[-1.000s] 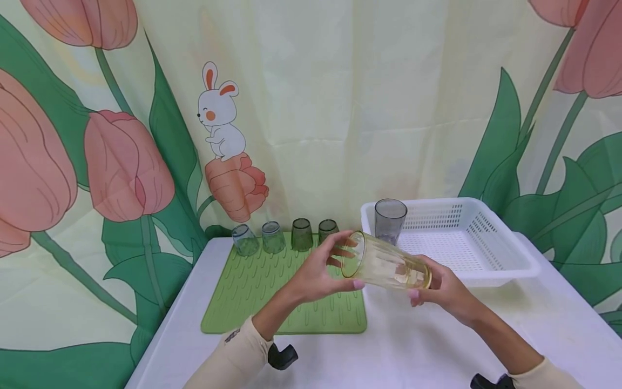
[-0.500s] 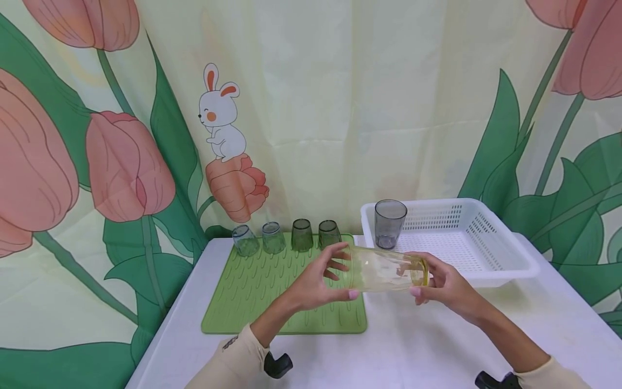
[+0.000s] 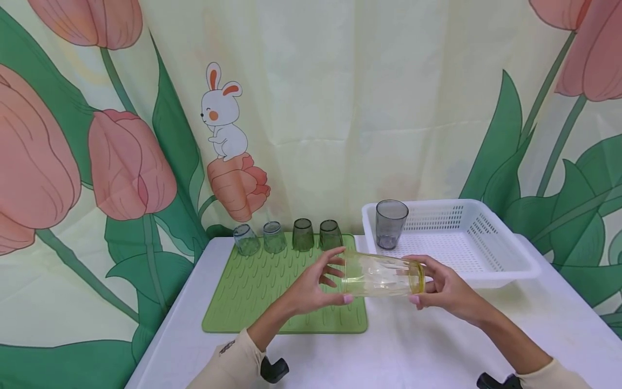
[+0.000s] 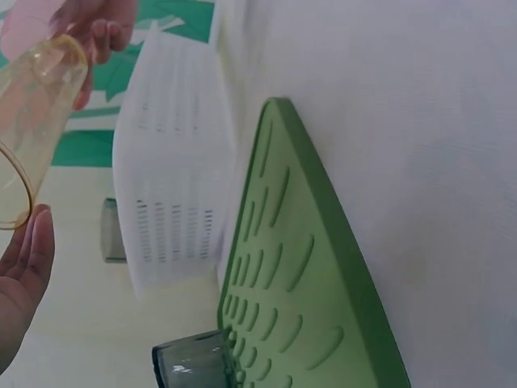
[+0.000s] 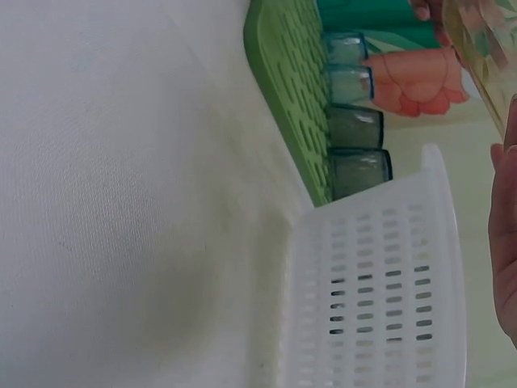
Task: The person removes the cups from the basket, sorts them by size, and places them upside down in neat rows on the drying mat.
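Note:
A clear yellow drinking glass [image 3: 379,275] lies on its side in the air, above the right edge of a green drying mat [image 3: 243,302]. My left hand [image 3: 311,289] holds its wide rim end between thumb and fingers. At the thicker base end, my right hand [image 3: 449,289] grips the glass the same way. The left wrist view shows the amber rim of the yellow glass [image 4: 40,121] beside the left fingertips. Upside down along the mat's back edge stand two bluish glasses [image 3: 274,237] and two dark grey glasses [image 3: 303,235].
A white perforated basket [image 3: 515,259] stands at the right of the table, partly behind the right hand. Inside its left end is a taller grey glass [image 3: 390,224], mouth up. White cloth [image 3: 389,351] covers the table, and a printed curtain [image 3: 311,108] hangs behind it.
The yellow glass has turned from tilted, its rim end raised, to almost level. Both hands have shifted slightly left and down with it. The other glasses, mat and basket have stayed put.

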